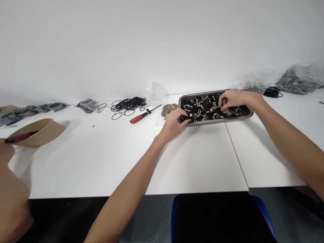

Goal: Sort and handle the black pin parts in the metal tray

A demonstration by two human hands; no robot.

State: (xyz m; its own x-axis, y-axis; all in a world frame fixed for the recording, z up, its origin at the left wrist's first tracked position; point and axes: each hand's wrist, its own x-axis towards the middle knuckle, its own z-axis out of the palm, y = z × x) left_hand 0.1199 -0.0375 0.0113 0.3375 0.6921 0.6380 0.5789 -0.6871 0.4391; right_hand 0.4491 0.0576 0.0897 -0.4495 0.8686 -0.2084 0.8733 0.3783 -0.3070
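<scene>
A shallow metal tray (216,121) full of small black parts and brass-coloured pins (206,107) stands near the wall. At its near left corner is my left hand (174,121), thumb and fingers bent around a small black part (185,118). My right hand (230,99) reaches over the tray's right half. Its thumb and fingertips are closed together down among the parts; whatever they grip is too small or hidden to make out. Touching the left side of the tray area is a heap of small brass-coloured pieces (168,109).
Left of the tray lie a red-handled screwdriver (138,118), black rubber rings (131,104) and a clear bag (156,93). Bags of parts (300,79) rest at back right. Another person's hand (7,152) with a red-handled tool is by a tan ring-shaped piece (42,135).
</scene>
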